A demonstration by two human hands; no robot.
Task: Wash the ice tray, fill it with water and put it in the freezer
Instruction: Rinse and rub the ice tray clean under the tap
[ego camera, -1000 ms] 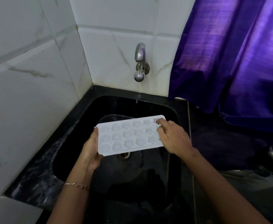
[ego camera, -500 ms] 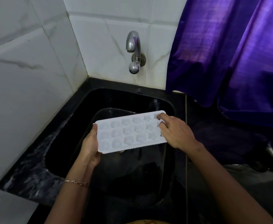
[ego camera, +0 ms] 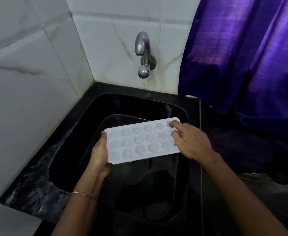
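Now the white ice tray (ego camera: pixel 139 142) is held above the black sink (ego camera: pixel 88 116), stretched between both hands. Its left end is gripped by the left hand (ego camera: pixel 99 155), with the palm underneath, and its right end is pinched by the right hand (ego camera: pixel 191 142). Beyond them, a tap (ego camera: pixel 144 53) is mounted.

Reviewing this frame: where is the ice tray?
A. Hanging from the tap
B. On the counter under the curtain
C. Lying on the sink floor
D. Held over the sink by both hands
D: the left hand grips the left end of the tray and the right hand holds its right end, so the tray is in the air above the sink, cavities up.
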